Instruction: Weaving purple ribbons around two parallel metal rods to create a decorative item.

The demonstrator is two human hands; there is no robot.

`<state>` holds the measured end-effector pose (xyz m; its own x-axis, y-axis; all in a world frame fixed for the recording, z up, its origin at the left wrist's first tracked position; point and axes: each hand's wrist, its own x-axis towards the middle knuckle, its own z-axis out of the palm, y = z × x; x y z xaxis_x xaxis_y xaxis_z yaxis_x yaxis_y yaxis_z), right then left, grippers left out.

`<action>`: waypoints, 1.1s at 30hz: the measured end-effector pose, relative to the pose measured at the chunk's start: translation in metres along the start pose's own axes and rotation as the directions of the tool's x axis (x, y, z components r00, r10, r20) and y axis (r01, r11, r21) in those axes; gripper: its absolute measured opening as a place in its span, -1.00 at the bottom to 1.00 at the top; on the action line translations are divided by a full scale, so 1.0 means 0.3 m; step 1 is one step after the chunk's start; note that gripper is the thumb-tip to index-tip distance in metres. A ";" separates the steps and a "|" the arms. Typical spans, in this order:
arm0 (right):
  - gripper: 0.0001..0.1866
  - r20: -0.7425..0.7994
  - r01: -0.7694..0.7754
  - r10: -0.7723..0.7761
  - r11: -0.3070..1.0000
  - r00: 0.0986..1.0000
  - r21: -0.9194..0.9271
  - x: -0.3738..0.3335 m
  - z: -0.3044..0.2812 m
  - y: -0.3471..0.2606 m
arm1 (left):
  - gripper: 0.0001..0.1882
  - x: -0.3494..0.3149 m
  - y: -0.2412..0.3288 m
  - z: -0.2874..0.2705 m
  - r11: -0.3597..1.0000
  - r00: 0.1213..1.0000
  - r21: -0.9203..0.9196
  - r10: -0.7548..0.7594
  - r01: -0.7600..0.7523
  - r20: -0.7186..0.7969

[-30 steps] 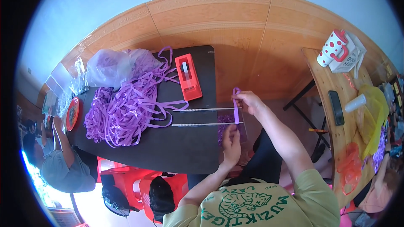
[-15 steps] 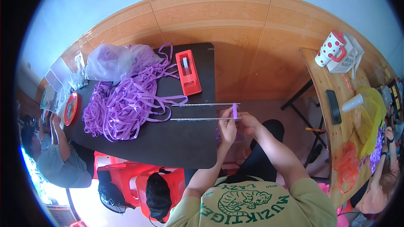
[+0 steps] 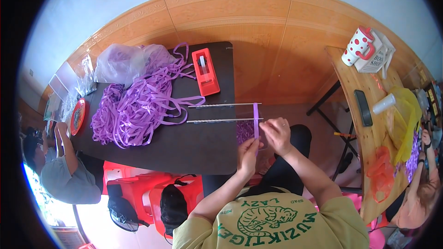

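Wood-grain wall panelling (image 3: 207,23) stands behind a dark tabletop (image 3: 198,152). Head view: two parallel metal rods, far rod (image 3: 221,105) and near rod (image 3: 221,121), project past the tabletop's right edge. One purple ribbon strip (image 3: 256,113) spans both rods near their free ends. The left hand (image 3: 248,154) pinches the strip below the near rod, between thumb and fingers. The right hand (image 3: 278,134) is just beside the strip, fingertips drawn together; whether they grip anything cannot be told. Half a second ago, both hands were at the near rod; the left has since drawn lower, so a longer ribbon length now extends below that rod.
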<state>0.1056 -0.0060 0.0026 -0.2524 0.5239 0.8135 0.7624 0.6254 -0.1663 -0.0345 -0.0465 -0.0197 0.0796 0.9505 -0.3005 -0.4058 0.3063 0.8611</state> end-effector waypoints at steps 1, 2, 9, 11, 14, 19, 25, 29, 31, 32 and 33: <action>-0.65 0.000 0.001 -0.001 1.000 1.000 0.002 0.005 -0.005 -0.008 | -0.84 -0.013 -0.007 -0.006 1.000 1.000 0.000 0.001 -0.001 -0.002; -0.64 0.033 0.054 -0.054 0.999 0.998 0.004 0.009 -0.014 -0.016 | -0.85 -0.026 -0.016 -0.009 1.000 1.000 -0.028 0.011 -0.010 0.015; -0.64 0.115 0.235 -0.232 0.972 0.966 -0.012 -0.017 -0.012 -0.044 | -0.86 -0.098 -0.031 -0.059 0.979 0.983 -0.102 -0.170 0.177 0.076; -0.64 0.130 0.248 -0.246 0.969 0.960 0.001 -0.027 -0.018 -0.053 | -0.85 -0.118 -0.017 -0.079 0.969 0.969 -0.103 -0.214 0.227 0.123; -0.63 0.138 0.270 -0.272 0.962 0.953 0.029 -0.041 -0.023 -0.068 | -0.86 -0.139 -0.016 -0.106 0.943 0.940 -0.135 -0.274 0.304 0.202; -0.58 0.153 0.260 -0.270 0.962 0.950 0.086 -0.041 -0.048 -0.098 | -0.86 -0.154 -0.008 -0.129 0.910 0.915 -0.212 -0.295 0.357 0.276; -0.56 0.106 0.241 -0.248 0.968 0.963 0.073 -0.060 -0.043 -0.101 | -0.87 -0.160 -0.008 -0.140 0.868 0.884 -0.265 -0.326 0.420 0.334; -0.56 0.096 0.245 -0.250 0.967 0.963 0.066 -0.069 -0.050 -0.100 | -0.86 -0.158 -0.016 -0.151 0.874 0.886 -0.251 -0.326 0.416 0.330; -0.58 0.101 0.226 -0.233 0.971 0.967 0.074 -0.069 -0.058 -0.107 | -0.86 -0.160 -0.010 -0.149 0.879 0.888 -0.247 -0.319 0.408 0.331; -0.58 0.101 0.225 -0.232 0.971 0.967 0.074 -0.068 -0.063 -0.114 | -0.86 -0.164 -0.006 -0.146 0.884 0.892 -0.240 -0.317 0.401 0.322; -0.61 0.092 0.120 -0.132 0.985 0.987 0.124 -0.063 -0.068 -0.124 | -0.86 -0.164 0.000 -0.143 0.890 0.896 -0.232 -0.314 0.392 0.313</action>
<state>0.0943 -0.0510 0.0049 -0.4040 0.4879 0.7738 0.6467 0.7506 -0.1355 -0.0775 -0.0957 -0.0226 0.4838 0.7727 -0.4110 -0.5411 0.6332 0.5535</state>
